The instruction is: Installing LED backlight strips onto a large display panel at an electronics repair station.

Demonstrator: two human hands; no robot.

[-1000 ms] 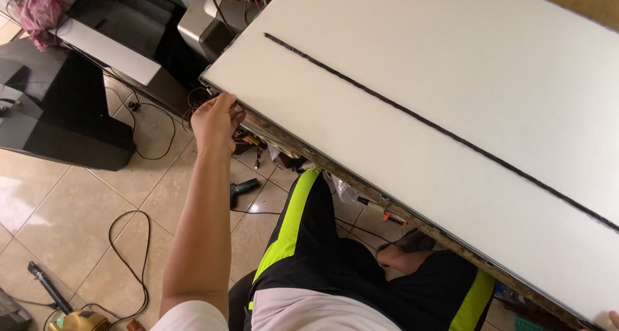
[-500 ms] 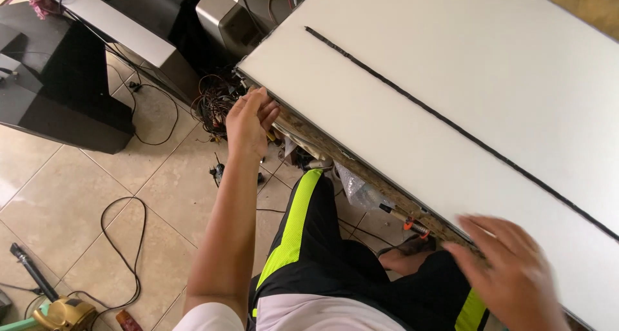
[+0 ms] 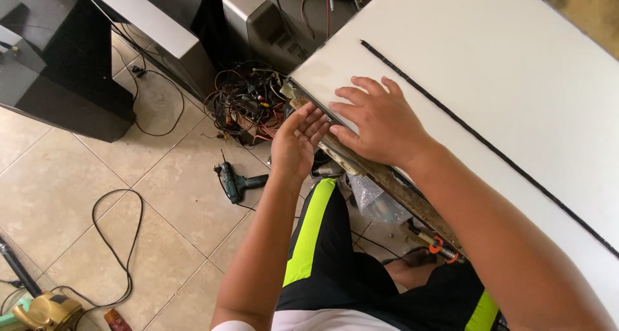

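A large white flat panel [image 3: 503,67] lies tilted in front of me, with a thin black strip [image 3: 477,137] running along it. My right hand [image 3: 380,121] rests flat on the panel's near left corner, fingers spread. My left hand [image 3: 298,141] is under that same corner, palm up against the worn metal edge [image 3: 387,176], fingers extended. Neither hand closes around anything. My legs in black shorts with neon yellow stripes [image 3: 309,231] are below the panel.
A tangle of cables [image 3: 248,102] and a grey old television [image 3: 277,21] sit beyond the corner. A green power drill [image 3: 235,183] lies on the tiled floor. A black cabinet [image 3: 58,67] stands left. A black cord [image 3: 119,241] loops near a yellow tool [image 3: 42,310].
My right hand has moved from the panel's near right edge to the left corner beside my left hand. The view has shifted toward that corner.
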